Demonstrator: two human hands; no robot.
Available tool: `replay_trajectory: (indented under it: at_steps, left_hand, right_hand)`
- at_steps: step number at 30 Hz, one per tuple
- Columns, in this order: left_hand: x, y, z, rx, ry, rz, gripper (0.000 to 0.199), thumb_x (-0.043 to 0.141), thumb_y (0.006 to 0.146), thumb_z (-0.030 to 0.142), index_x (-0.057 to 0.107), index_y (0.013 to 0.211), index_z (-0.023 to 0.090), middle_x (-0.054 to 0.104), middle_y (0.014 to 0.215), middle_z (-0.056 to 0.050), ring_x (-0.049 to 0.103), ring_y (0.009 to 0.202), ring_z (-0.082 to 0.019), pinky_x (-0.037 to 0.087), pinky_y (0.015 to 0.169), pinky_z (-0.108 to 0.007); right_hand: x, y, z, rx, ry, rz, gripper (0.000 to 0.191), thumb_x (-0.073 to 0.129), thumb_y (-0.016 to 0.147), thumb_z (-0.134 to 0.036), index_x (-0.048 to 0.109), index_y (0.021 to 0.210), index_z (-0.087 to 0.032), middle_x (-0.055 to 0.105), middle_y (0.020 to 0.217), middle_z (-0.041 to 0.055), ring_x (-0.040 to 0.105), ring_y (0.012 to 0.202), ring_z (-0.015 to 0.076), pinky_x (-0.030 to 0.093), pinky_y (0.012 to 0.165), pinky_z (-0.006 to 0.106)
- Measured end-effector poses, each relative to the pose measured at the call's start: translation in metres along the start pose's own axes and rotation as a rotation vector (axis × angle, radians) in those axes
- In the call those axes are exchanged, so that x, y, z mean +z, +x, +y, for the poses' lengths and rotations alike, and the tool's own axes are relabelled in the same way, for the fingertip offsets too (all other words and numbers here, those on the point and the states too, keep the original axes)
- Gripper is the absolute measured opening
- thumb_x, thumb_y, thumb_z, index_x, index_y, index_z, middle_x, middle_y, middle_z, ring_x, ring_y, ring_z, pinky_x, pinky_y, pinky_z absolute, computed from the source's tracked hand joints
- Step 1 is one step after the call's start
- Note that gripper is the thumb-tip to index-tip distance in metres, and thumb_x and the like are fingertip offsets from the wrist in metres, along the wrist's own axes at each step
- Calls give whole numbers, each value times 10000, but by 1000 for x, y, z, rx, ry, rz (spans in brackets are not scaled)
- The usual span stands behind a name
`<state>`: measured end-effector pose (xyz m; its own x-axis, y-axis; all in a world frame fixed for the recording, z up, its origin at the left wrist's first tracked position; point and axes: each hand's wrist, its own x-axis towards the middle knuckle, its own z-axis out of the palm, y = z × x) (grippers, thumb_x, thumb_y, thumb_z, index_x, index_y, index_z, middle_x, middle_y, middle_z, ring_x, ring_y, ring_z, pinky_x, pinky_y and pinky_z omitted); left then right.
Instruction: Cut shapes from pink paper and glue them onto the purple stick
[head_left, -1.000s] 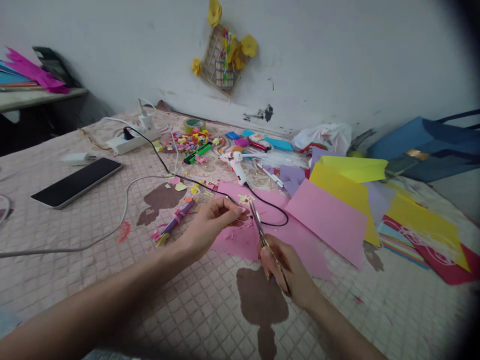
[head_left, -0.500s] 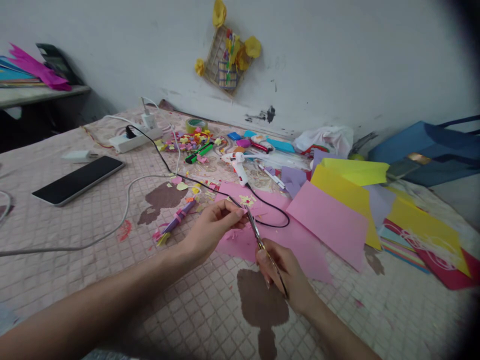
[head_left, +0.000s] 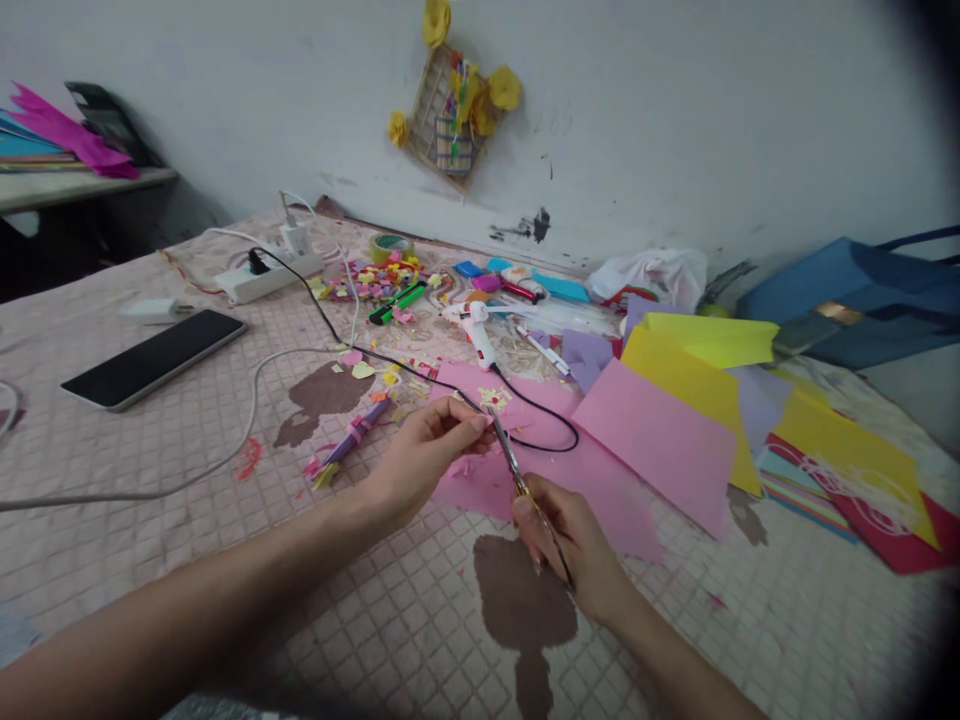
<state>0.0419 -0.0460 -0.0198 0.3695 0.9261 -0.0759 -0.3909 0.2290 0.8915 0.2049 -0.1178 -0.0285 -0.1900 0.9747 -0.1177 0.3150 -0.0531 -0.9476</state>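
Note:
My left hand (head_left: 442, 445) pinches a small piece of pink paper (head_left: 487, 420) between thumb and fingertips. In my right hand (head_left: 559, 535) is a pair of scissors (head_left: 511, 460), its blades pointing up and left with their tips at the pink piece. Both hands are over the near part of a pink sheet (head_left: 615, 510) lying on the table. Just beyond the fingertips lie small pale yellow scraps (head_left: 493, 398). A purple rolled paper stick (head_left: 356, 435) with pink bands rests left of my left hand.
A white glue gun (head_left: 476, 335) with a black cord lies beyond my hands. A phone (head_left: 157, 358) and power strip (head_left: 266, 275) are at left. Coloured sheets (head_left: 660, 440) and a blue bag (head_left: 855, 300) are at right. Paper bits, a green cutter (head_left: 397, 303) and tape (head_left: 391, 248) lie farther back.

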Motion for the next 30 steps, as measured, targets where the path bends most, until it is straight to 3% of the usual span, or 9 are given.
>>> replay_trajectory:
  at_steps: [23, 26, 30]
  left_hand:
    - [-1, 1, 0, -13, 12, -7, 155, 650, 761, 228, 536, 739, 126, 623, 760, -20, 580, 711, -99, 446, 717, -250]
    - [-5, 2, 0, -38, 48, -41, 161, 649, 767, 237, 533, 744, 127, 626, 763, -20, 586, 717, -99, 448, 720, -251]
    - [-9, 1, -2, -71, 177, -152, 169, 641, 777, 266, 561, 773, 117, 620, 750, -20, 575, 698, -94, 440, 689, -241]
  right_hand:
    - [-4, 0, 3, -12, -91, 40, 342, 406, 874, -468, 393, 646, -212, 369, 491, -64, 347, 443, 98, 268, 437, 224]
    - [-22, 8, 8, -4, -315, 192, 303, 433, 862, -445, 434, 671, -210, 422, 509, -49, 393, 452, 115, 288, 462, 234]
    - [-53, 19, 21, 74, -844, 384, 240, 487, 833, -412, 530, 713, -209, 564, 591, 2, 492, 524, 166, 277, 500, 261]
